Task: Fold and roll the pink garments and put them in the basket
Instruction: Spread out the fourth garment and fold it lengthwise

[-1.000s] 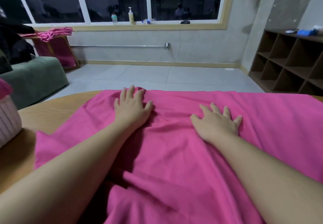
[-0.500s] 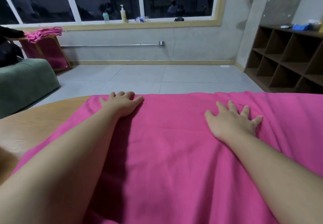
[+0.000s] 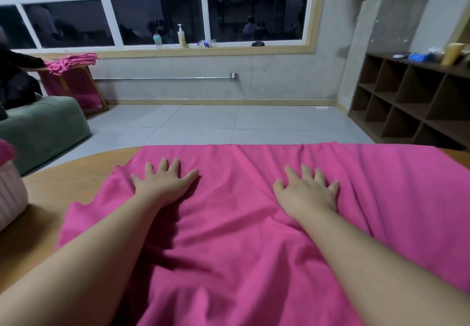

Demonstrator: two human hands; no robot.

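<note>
The pink garment (image 3: 254, 236) covers most of the wooden table (image 3: 76, 173) in front of me, its far edge lying along the table's far rim. Half a second ago it lay nearly smooth under my palms; now long ridges fan across it again, running from the far edge toward me, so my smoothing stroke has bunched the cloth and I judge no fold has begun yet. It is soft, matte knit that creases easily and drapes limp over the near side. My left hand (image 3: 162, 186) has slid back from the far left corner to lie flat, fingers spread, pressing the cloth. My right hand (image 3: 307, 193) presses too, fingers splayed and a little arched. At the left edge sits a white ribbed shape with pink on top, probably the basket (image 3: 10, 198), though only a blurred sliver shows. It stands on the table, just beside the garment's left edge.
</note>
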